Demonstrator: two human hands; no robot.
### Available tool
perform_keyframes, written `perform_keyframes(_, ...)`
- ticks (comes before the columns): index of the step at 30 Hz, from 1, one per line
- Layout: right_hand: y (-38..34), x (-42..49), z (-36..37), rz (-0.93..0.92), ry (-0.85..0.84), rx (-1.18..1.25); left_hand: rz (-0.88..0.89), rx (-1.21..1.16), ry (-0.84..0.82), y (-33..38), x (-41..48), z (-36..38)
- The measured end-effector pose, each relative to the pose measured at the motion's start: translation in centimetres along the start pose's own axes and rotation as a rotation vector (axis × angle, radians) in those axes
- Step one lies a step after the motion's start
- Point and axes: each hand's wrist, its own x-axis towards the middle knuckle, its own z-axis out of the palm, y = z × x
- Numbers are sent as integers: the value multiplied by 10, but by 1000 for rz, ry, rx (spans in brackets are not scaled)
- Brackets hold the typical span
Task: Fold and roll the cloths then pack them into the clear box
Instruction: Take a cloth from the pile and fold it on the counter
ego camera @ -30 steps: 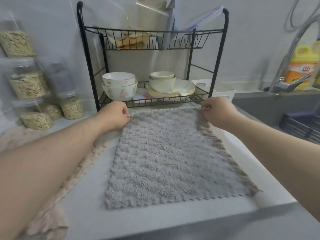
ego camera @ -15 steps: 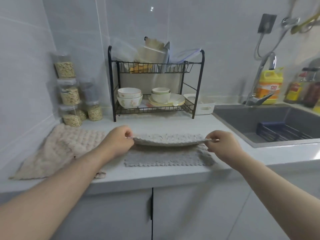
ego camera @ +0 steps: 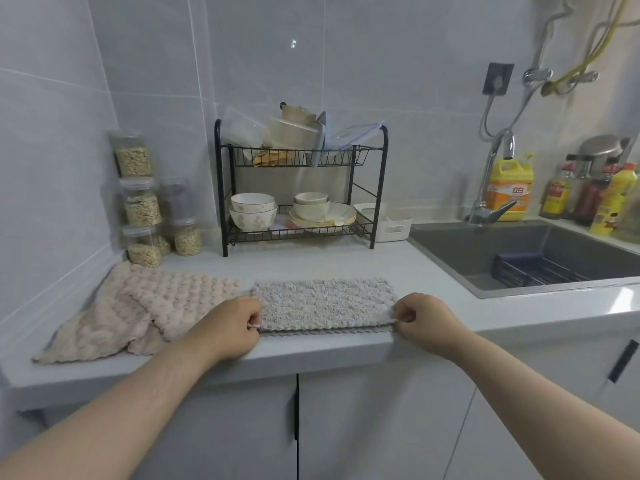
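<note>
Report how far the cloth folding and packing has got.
Done: the grey fluffy cloth lies folded once on the white counter. In hand: left hand and right hand pinch its near corners. Left: rolling it, the rumpled beige fluffy cloth, and all packing.

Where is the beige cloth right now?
Head view: the beige cloth lies crumpled at left on the counter, beside the grey cloth, before the jars.

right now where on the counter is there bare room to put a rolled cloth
Bare counter runs between the grey cloth and the dish rack, and from the cloth's right end to the sink. The left is crowded: pink cloth, then jars.
</note>
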Motion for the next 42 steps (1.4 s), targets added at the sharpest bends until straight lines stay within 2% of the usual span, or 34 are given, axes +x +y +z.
perform_keyframes(2,2,1,1,-24,-20,-28,12,-19,11,0,-3,2)
perform_keyframes(5,2,2,5,-34,-35,-36,-5,-97,123,-2,-7,7)
perform_keyframes(7,-3,2,9,15,36,40,-15,-125,187,-4,-8,10)
perform_keyframes(10,-16,13,1,312,165,288,6,-56,127,-6,-3,16)
perform_keyframes(13,-25,35,-11,629,52,607,6,-38,93,-5,3,17)
perform_keyframes(15,-30,47,-15,740,-33,886,5,-30,112,-5,6,19)
perform_keyframes(17,-25,59,-12,796,-67,923,3,0,113,-7,5,20)
perform_keyframes(21,-17,65,-2,708,-122,710,26,21,145,-10,6,22)
perform_keyframes(24,-15,59,2,611,-110,665,30,17,143,-12,9,25)
perform_keyframes(26,-12,56,2,523,-98,669,31,45,167,-12,5,26)
perform_keyframes(28,-10,48,-2,446,-79,753,105,149,217,-3,7,23)
perform_keyframes(30,-5,45,-4,381,-42,852,173,126,205,16,21,18)
perform_keyframes(33,-1,44,-4,328,-26,974,144,-26,-21,49,58,16)
perform_keyframes(37,0,42,-3,323,-19,992,85,-77,-336,61,94,22)
perform_keyframes(39,-2,41,-4,315,-14,1010,61,-46,-432,62,104,25)
perform_keyframes(42,0,41,-4,324,7,1063,50,42,-479,66,113,28)
